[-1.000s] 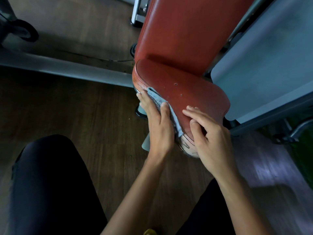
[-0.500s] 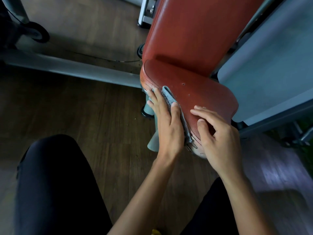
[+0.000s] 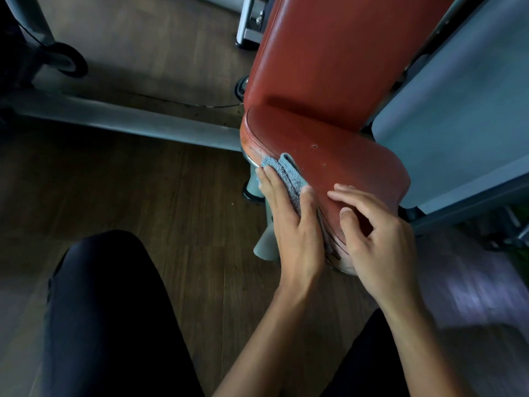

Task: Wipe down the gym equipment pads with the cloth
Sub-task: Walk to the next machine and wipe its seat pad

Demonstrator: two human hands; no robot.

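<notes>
Now, presses grey cloth (image 3: 286,173) against left rim of red seat pad (image 3: 349,167) with left hand (image 3: 292,224): fingers straight along the side, thumb laid over the top edge. Rests right hand (image 3: 380,242) on the pad's near corner, fingertips lightly bent on the top, thumb at the front edge, gripping nothing. Holds hands close but just apart, with cloth's near end tucked between them. Notes pale worn patches along the rim and small nicks on top. Looks down past dark-clad leg (image 3: 108,310) onto wood floor (image 3: 171,181). Sees red back pad (image 3: 329,53) rising behind seat, grey bar (image 3: 128,121) at left, pale panel (image 3: 458,124) at right.
</notes>
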